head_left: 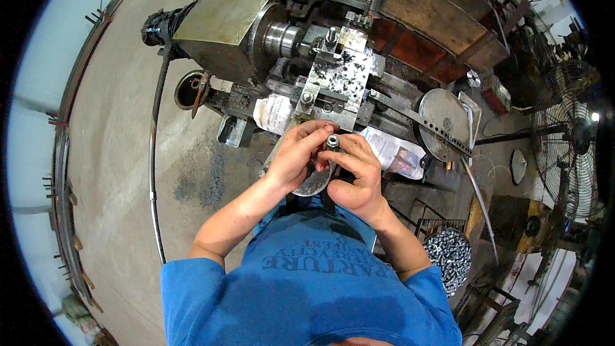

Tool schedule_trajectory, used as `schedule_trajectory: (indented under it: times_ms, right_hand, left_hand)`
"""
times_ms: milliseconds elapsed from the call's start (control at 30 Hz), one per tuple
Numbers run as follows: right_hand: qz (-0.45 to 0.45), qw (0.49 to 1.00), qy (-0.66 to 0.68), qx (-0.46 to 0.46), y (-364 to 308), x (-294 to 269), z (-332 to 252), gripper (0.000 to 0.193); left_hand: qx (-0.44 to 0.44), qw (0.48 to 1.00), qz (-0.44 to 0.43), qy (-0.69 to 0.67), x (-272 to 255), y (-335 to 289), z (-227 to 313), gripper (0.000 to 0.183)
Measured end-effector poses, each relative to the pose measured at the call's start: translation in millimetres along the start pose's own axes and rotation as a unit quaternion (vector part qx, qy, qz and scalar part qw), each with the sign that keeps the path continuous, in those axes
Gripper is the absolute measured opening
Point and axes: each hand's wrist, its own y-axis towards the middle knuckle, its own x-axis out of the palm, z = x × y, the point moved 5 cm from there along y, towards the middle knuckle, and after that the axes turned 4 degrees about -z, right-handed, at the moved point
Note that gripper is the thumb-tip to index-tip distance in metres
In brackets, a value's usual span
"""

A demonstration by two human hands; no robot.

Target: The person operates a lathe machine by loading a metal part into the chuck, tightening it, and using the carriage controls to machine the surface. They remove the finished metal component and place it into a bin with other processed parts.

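Observation:
My left hand [301, 152] and my right hand [360, 172] meet in front of the lathe's cross slide. Between their fingers is a small, shiny cylindrical metal part [332, 141], upright, with a round hole in its top end. My right hand's fingers curl around its side. The left fingertips are bent close against it; what lies under them is hidden. Below the hands shows a round metal disc [312, 184], partly covered by them. Just beyond, the cross slide [339, 77] is strewn with dark metal chips, and the lathe chuck [282, 40] is at its left.
A bucket of small metal parts [448, 259] stands at the lower right. Printed papers [394, 152] lie on the machine beside a round plate [444, 122]. A cable [154, 154] hangs at left, metal shavings [208, 179] litter the floor, and a large fan [564, 141] stands right.

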Motion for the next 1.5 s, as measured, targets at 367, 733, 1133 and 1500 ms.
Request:
schedule_trajectory:
  times_ms: [367, 733, 1133, 1500]
  right_hand:
    - [0.028, 0.999, -0.040, -0.011, -3.1, -1.7, 1.0, 0.036]
    - [0.038, 0.998, -0.048, -0.006, -0.8, -3.3, -1.2, 0.030]
    - [0.062, 0.994, -0.082, -0.020, 0.8, -1.8, -6.3, 0.021]
    - [0.067, 0.992, -0.105, -0.024, 1.4, -0.7, -7.3, 0.018]
  left_hand:
    - [-0.020, 1.000, -0.020, -0.008, 6.6, 2.2, -6.1, 0.028]
    - [-0.023, 0.999, -0.027, 0.010, 11.5, 3.4, -4.5, 0.027]
    - [-0.023, 0.999, -0.029, 0.016, 14.6, 3.8, -4.5, 0.026]
    - [-0.014, 0.999, -0.024, 0.043, 17.0, 5.0, -1.5, 0.029]
